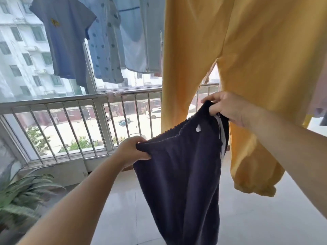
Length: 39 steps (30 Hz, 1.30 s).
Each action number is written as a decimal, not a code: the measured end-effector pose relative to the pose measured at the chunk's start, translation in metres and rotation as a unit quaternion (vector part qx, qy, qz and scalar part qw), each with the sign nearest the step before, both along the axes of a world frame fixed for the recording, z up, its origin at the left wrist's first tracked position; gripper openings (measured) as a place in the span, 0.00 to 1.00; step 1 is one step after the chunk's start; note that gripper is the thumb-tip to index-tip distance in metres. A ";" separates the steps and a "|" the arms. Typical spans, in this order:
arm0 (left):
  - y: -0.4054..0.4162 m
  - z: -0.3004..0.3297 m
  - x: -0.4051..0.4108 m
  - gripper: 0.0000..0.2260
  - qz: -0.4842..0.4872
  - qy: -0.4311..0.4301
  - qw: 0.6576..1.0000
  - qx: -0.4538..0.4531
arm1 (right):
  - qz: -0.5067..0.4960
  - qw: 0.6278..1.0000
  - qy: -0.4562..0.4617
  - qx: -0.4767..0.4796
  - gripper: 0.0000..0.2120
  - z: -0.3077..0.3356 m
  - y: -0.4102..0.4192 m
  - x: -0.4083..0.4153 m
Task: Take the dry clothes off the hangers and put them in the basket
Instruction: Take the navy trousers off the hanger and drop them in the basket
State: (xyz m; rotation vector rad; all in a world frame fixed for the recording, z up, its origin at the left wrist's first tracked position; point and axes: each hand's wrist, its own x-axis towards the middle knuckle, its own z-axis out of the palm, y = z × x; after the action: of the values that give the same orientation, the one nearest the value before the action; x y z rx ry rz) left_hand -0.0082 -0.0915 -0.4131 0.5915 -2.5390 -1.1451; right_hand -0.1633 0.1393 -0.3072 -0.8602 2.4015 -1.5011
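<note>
Dark trousers (178, 174): off any hanger, held up by the waistband in mid-air near the middle, legs hanging toward the tiled floor (247, 218).
Left hand (131, 152): grip clamped on the waistband's left end.
Right hand (230, 107): grip pinched on the right end, higher, just in front of the yellow trousers (247, 68) on the line.
Basket: not in view, so I can't tell which way the carry goes.
Risk: turning blind, the legs could drag on the floor or brush the potted plant (21, 191) at near left.
Risk: the raised right hand could snag the yellow pair.
</note>
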 end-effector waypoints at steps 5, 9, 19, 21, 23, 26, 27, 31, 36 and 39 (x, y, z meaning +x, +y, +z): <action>-0.014 0.012 0.021 0.10 0.016 0.013 0.993 0.114 | 0.020 0.982 0.047 0.183 0.17 -0.035 0.011 0.001; -0.013 0.014 0.032 0.07 0.003 -0.001 0.983 0.182 | 0.037 0.974 0.046 0.218 0.19 -0.055 0.004 0.008; -0.004 0.019 0.042 0.06 0.074 0.076 0.965 0.240 | 0.197 0.965 -0.060 0.160 0.26 -0.096 -0.007 0.023; -0.004 0.019 0.044 0.06 0.082 0.085 0.965 0.236 | 0.152 0.979 -0.022 0.137 0.16 -0.104 -0.013 0.023; -0.006 0.017 0.048 0.06 0.087 0.084 0.967 0.227 | 0.109 0.988 0.009 0.107 0.08 -0.108 -0.017 0.020; -0.008 0.014 0.053 0.06 0.075 0.055 0.976 0.196 | 0.093 0.986 0.041 0.133 0.07 -0.109 -0.019 0.016; -0.010 0.012 0.055 0.07 0.068 0.031 0.981 0.181 | 0.087 0.985 0.052 0.140 0.08 -0.110 -0.019 0.015; -0.015 0.006 0.061 0.11 0.076 -0.062 0.980 0.172 | 0.047 0.988 0.061 0.134 0.10 -0.114 -0.023 0.017; -0.001 -0.009 0.057 0.06 0.166 0.022 0.954 0.249 | 0.001 0.991 0.025 0.133 0.07 -0.125 -0.038 0.032; 0.013 -0.020 0.049 0.10 0.231 0.078 0.917 0.317 | -0.047 0.988 0.045 0.137 0.10 -0.132 -0.049 0.041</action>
State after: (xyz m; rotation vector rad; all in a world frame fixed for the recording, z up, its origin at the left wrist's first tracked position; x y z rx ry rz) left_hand 0.0404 -0.0785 -0.4332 1.1211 -1.7161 -1.7247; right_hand -0.1218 0.0903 -0.4389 -0.7773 2.6663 -1.1436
